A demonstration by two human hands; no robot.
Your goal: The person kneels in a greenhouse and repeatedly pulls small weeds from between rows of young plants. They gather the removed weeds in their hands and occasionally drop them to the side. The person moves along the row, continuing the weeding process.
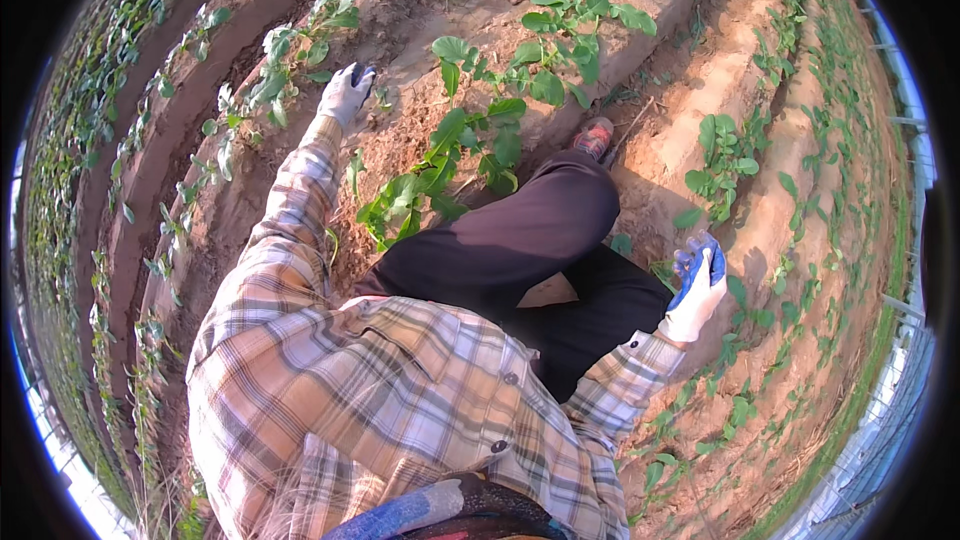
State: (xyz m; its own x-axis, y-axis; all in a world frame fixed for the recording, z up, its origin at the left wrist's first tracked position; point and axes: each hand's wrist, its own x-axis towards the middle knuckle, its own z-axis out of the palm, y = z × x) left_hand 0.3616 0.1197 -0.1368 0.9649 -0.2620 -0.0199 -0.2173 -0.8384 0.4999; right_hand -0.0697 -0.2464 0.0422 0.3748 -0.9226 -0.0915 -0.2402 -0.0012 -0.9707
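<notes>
My left hand [347, 94], in a white glove with a dark blue palm side, is low over the bare soil of the bed [397, 52], beside leafy green plants [274, 82]. Its fingers look curled, and whether they hold anything is not clear. On the other side, my right hand [696, 286] is raised near my knee, its blue-coated fingers bent and apart with nothing between them. Larger broad-leaved seedlings [442, 165] grow between my left arm and my leg. More seedlings [574, 45] stand farther up the same bed.
My bent legs [502, 240] in dark trousers lie across the bed edge, with one patterned shoe [594, 136] in the furrow. Planted ridges run along both sides. A leafy clump [724, 165] stands above my right hand. A greenhouse-like frame [907, 307] edges the far right.
</notes>
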